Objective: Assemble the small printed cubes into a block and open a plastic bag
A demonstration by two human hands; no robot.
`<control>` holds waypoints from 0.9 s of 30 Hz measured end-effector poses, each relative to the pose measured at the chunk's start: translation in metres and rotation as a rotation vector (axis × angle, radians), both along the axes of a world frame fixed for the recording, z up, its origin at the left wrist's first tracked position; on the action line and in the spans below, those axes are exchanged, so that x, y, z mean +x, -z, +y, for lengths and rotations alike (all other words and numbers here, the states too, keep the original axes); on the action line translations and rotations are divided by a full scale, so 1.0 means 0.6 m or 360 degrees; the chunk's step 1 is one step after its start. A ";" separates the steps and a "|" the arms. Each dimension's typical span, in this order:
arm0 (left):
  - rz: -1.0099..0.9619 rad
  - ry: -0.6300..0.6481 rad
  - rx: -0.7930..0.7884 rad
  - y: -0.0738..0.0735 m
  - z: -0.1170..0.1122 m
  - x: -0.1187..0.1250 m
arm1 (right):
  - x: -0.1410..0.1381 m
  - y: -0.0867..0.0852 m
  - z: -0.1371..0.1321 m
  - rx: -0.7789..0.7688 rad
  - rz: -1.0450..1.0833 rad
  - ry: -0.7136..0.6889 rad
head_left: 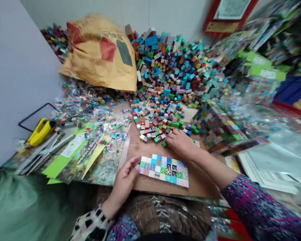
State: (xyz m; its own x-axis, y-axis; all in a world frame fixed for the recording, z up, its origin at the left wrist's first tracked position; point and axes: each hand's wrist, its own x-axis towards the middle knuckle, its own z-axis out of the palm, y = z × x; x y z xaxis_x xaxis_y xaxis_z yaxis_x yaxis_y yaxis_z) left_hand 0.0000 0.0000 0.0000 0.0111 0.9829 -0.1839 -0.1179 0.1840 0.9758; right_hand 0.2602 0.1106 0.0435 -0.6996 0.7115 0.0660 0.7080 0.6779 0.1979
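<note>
A flat rectangle of small coloured cubes [164, 170] lies on a brown board [200, 182] in front of me. My left hand [125, 179] rests at its left edge, thumb and fingers touching the outer cubes, loosely curled. My right hand [182, 144] lies palm down just beyond the rectangle, fingers reaching into a scatter of loose cubes [157, 125]; its fingertips are partly hidden among them, so a held cube cannot be made out.
A huge heap of coloured cubes [170, 67] fills the back, with a yellow sack [100, 53] on its left. Packed cube sets in clear bags [215, 129] lie right. Green cards [75, 154], a yellow tool [41, 131] and white sheets [271, 164] flank the board.
</note>
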 end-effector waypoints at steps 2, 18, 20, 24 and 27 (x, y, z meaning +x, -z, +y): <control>0.0008 -0.0008 -0.0008 0.000 -0.001 0.000 | -0.001 0.001 -0.003 -0.0036 0.0033 -0.0043; 0.0000 -0.0001 -0.0086 -0.001 0.007 -0.001 | -0.098 -0.022 -0.014 -0.0760 0.0771 0.0031; 0.0082 0.0036 -0.0051 0.000 0.014 -0.005 | -0.070 -0.029 -0.031 -0.0703 0.0842 0.0091; 0.0559 0.0315 0.0231 -0.004 0.042 -0.014 | -0.014 -0.019 -0.083 -0.0506 0.0786 0.0275; 0.1111 0.0546 0.0594 -0.013 0.072 -0.018 | 0.000 0.001 -0.124 -0.0452 0.0584 0.0307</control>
